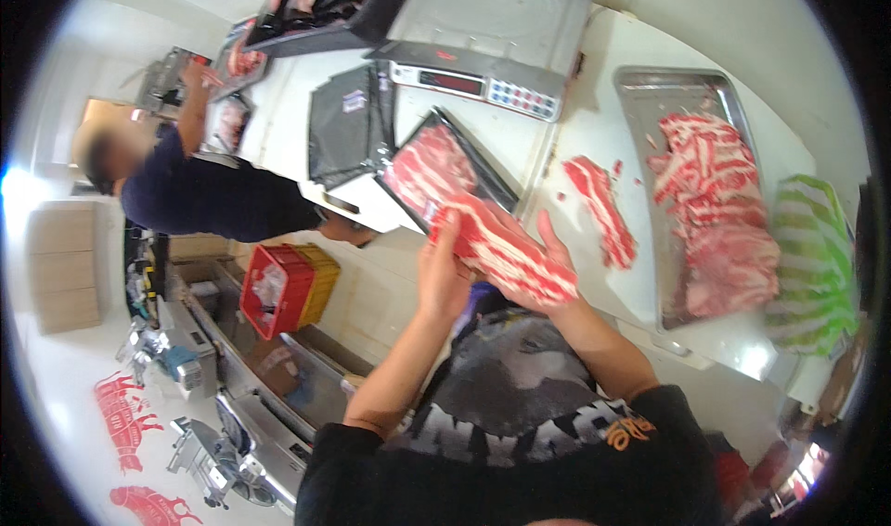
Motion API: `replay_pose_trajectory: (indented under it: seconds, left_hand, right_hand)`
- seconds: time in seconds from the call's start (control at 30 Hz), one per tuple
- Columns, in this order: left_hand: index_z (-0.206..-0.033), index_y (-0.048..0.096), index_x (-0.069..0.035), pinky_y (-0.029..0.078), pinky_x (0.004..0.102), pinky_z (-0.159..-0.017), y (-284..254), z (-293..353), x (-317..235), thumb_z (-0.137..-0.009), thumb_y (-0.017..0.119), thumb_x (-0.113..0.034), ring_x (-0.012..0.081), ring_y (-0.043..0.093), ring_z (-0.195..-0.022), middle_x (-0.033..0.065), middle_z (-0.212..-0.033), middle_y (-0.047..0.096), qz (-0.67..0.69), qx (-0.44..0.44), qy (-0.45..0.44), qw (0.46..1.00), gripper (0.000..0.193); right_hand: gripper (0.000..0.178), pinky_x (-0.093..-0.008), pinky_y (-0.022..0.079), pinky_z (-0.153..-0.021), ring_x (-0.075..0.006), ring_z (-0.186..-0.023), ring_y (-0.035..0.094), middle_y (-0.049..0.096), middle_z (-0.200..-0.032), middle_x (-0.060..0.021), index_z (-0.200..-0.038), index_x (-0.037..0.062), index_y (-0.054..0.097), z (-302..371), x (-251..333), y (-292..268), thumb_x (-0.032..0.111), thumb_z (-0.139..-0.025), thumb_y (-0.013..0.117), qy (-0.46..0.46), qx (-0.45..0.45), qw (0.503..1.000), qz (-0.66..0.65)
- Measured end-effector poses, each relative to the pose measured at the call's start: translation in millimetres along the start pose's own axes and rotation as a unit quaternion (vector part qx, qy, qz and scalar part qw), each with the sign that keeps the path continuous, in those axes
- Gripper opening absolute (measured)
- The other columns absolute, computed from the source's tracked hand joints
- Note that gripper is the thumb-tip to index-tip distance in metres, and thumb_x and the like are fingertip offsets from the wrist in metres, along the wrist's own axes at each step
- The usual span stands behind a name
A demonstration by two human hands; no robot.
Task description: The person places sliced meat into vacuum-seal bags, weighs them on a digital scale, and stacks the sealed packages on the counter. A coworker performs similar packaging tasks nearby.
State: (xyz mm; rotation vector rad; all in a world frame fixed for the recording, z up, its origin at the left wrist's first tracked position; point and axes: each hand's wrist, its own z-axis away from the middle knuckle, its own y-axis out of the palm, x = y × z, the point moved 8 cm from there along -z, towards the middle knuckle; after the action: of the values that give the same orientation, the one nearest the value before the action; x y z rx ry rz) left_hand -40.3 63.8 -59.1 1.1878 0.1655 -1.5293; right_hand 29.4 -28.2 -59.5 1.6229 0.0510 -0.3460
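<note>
Both my hands hold a layered bundle of thin red-and-white meat slices (510,252) in front of my shirt, at the table's near edge. My left hand (444,271) grips its left end, thumb on top. Under the right part lies my right hand (549,289), supporting the slices, with its thumb raised beside them; its other fingers are mostly hidden. Just beyond is a black tray (492,185) with meat slices, partly covered by the held bundle. A separate strip of meat (601,212) rests on the white table (594,90) to the right.
A metal tray (640,109) bears a meat pile (710,187) at right, beside a green-and-white striped bag (812,262). A digital scale (478,85) stands at the back, near stacked black trays (342,129). Another person (223,197) works at left; red crate (269,289) below.
</note>
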Motion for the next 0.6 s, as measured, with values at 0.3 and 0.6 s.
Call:
replay_pose_trajectory:
  seconds: [0.3,0.6]
  left_hand:
    - [-0.101,0.078,0.008,0.051,0.0317,-0.087,2.8,-10.6,-36.9,-0.106,0.067,-0.029,0.0155,0.066,-0.097,0.0121,-0.115,0.076,-0.343,0.084,0.241,0.904,0.039]
    - [-0.071,0.064,-0.002,0.047,0.0404,-0.054,30.4,-55.1,-34.2,-0.095,0.074,-0.023,0.0258,0.065,-0.058,0.0121,-0.063,0.062,-0.709,0.222,0.274,0.610,0.034]
  right_hand:
    - [0.091,-0.0495,0.024,-0.130,-0.0290,-0.157,0.033,0.025,-0.174,-0.0108,-0.170,0.0119,0.016,17.7,2.4,3.6,0.071,-0.104,0.038,0.000,0.035,0.999,-0.009]
    - [0.088,-0.0479,0.024,-0.130,-0.0307,-0.158,0.030,0.027,-0.173,-0.0153,-0.168,0.0056,0.021,97.3,48.3,-77.2,0.066,-0.106,0.040,-0.171,-0.135,0.976,-0.011]
